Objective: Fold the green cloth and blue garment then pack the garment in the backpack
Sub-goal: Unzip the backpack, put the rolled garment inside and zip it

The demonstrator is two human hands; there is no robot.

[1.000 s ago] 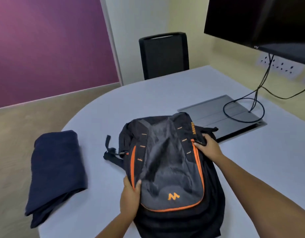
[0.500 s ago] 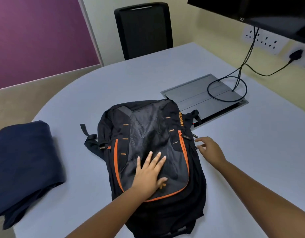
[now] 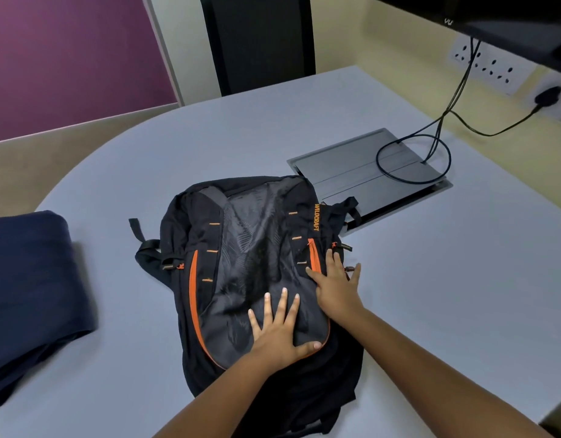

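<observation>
A black and grey backpack with orange zip trim lies flat on the grey table, front panel up. My left hand presses flat on its lower front pocket, fingers spread. My right hand lies flat on the bag's right side, fingers straight beside the orange zip. The folded dark blue garment sits at the table's left edge, apart from the bag. No green cloth is in view.
A grey cable hatch with a looped black cable lies behind the bag to the right. A black chair stands at the far side. A wall screen and sockets are at the upper right.
My right hand moved from the table beside the bag onto the bag's right side. My left hand stays flat on the front pocket. The view came closer.
</observation>
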